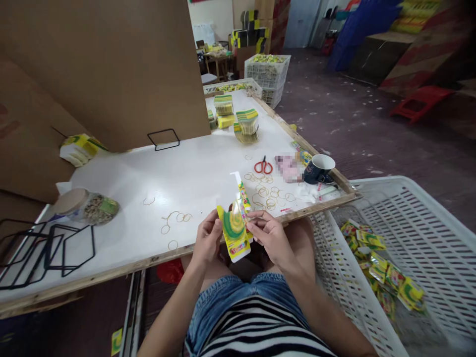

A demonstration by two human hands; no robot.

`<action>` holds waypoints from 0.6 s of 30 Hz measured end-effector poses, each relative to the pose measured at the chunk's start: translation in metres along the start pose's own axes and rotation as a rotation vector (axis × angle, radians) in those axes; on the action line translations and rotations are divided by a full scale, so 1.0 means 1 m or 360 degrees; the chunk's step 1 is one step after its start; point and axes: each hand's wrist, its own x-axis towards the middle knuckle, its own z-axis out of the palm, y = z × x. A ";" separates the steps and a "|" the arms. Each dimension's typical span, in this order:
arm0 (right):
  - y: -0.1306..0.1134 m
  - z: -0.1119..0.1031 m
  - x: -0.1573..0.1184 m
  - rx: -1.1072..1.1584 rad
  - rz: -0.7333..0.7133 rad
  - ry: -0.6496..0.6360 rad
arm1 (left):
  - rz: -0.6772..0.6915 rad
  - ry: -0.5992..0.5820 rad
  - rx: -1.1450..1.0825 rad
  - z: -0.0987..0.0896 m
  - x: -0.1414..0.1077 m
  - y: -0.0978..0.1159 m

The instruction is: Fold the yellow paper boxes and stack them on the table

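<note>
Between my hands, just over the table's front edge, is a yellow and green printed card box (pixel 235 230), partly unfolded, with white flaps standing up at its top. My left hand (pixel 208 235) is closed on its left edge, thumb in front. The fingers of my right hand (pixel 268 233) pinch the narrow side panel on the right. On the white tabletop beyond lie loose rubber bands (pixel 268 196) and red-handled scissors (pixel 263 166). More rubber bands (pixel 178 218) are scattered to the left of my hands.
Bundled flat cartons (pixel 247 124) are stacked at the table's back. A dark mug (pixel 319 168) stands by the right edge. Left are a jar (pixel 100 208) and black wire frames (pixel 70 248). A white plastic crate (pixel 397 186) at my right holds several yellow packs (pixel 386 272).
</note>
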 end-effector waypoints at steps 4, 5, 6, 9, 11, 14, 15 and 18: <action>0.009 0.003 -0.002 0.0063 0.0024 -0.0040 | -0.0334 -0.0222 -0.0325 0.003 -0.001 0.002; 0.010 0.003 -0.002 0.0075 0.0011 -0.0034 | -0.0328 -0.0232 -0.0352 0.004 -0.002 0.001; 0.011 0.003 -0.003 0.0082 0.0000 -0.0029 | -0.0317 -0.0232 -0.0355 0.005 -0.003 0.000; 0.012 0.004 -0.004 0.0021 -0.0011 -0.0019 | -0.0277 -0.0169 -0.0271 0.007 -0.004 -0.005; 0.013 0.004 -0.003 -0.0096 -0.0024 0.0011 | -0.0242 -0.0108 -0.0177 0.006 -0.002 -0.009; 0.016 0.007 0.000 -0.0199 -0.0053 0.0053 | -0.0180 0.0001 -0.0003 0.005 0.003 -0.011; 0.016 0.008 0.001 -0.0207 -0.0069 0.0062 | -0.0164 0.0028 0.0065 0.005 0.005 -0.011; 0.017 0.011 0.005 -0.0286 -0.0183 0.0122 | -0.0084 0.0024 0.0237 0.005 0.008 -0.006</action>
